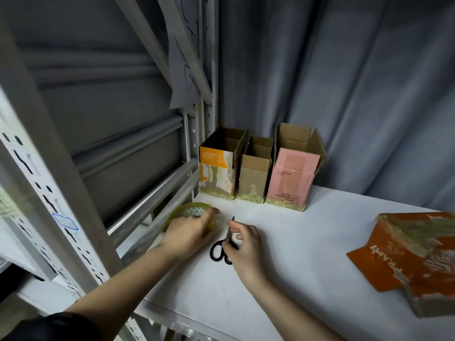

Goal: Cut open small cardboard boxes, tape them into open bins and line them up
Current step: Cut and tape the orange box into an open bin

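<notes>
Three open bins stand in a row at upper centre of the frame: an orange-and-white bin [216, 168], a plain brown bin [254, 173] and a pink bin [291, 178], each touching its neighbour, backed against the grey curtain [344, 94]. They look light and thin-walled, easily crushed; best taken low by the taped bases.

An uncut orange box [413, 262] lies at right, near the edge of the white shelf [295, 242], flaps ragged with old tape.

At lower centre the left hand [187, 236] curls over the tape roll [190, 212], which sits close to the shelf's left edge by the metal upright [49, 193]. The right hand [243, 244] pinches black scissors [221, 249], blades pointing toward the bins. Open shelf lies between hands and orange box.
</notes>
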